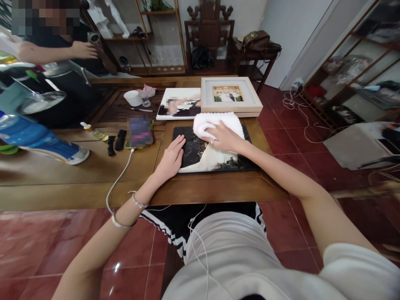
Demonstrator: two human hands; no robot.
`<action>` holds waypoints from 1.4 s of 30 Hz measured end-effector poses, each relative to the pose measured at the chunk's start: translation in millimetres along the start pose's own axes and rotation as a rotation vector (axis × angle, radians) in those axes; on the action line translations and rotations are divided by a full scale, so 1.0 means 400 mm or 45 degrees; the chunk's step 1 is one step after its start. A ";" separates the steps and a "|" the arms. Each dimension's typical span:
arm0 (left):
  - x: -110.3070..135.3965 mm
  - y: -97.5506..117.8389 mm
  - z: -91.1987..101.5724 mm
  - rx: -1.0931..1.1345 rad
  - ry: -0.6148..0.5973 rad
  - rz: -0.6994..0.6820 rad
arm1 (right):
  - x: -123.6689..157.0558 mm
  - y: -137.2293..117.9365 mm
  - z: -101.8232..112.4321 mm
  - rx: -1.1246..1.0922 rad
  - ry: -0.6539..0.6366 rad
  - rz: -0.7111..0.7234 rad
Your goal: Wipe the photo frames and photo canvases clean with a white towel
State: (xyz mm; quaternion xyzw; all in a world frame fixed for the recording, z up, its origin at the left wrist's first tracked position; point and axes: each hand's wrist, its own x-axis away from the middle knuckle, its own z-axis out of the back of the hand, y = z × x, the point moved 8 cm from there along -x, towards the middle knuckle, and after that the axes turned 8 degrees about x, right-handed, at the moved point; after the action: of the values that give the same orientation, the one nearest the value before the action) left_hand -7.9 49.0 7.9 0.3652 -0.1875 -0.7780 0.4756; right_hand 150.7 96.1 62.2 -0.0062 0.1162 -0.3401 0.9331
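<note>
A dark photo print [215, 156] lies flat on the low wooden table [78, 166] in front of me. My left hand [171, 157] rests open on the print's left edge, fingers flat. My right hand [223, 136] presses a folded white towel [217, 123] onto the upper part of the print, fingers spread over the cloth.
Behind the print lie a second photo print [178, 104] and a light wooden picture frame [230, 96]. A phone [139, 132] with a white cable, a small bottle [93, 131], a white cup [133, 98] and dark clips sit to the left. Another person [56, 46] stands at the far left.
</note>
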 end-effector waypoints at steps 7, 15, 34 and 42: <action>-0.002 0.004 0.005 0.004 0.015 0.005 | 0.045 -0.091 -0.013 -0.028 -0.140 0.082; -0.008 -0.001 0.013 0.039 0.024 0.043 | 0.208 -0.229 0.001 -0.057 -0.196 0.334; 0.004 0.049 0.066 0.312 0.257 0.042 | 0.043 -0.238 -0.040 0.039 -0.233 0.303; -0.001 0.038 0.034 0.138 0.119 0.035 | 0.199 -0.293 0.029 -0.129 -0.396 0.437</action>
State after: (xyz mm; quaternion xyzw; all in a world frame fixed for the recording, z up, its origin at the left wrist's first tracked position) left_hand -8.7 41.4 26.6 0.4237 -0.2118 -0.7423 0.4740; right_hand 138.1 -45.4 67.1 -0.0854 -0.0127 -0.1652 0.9825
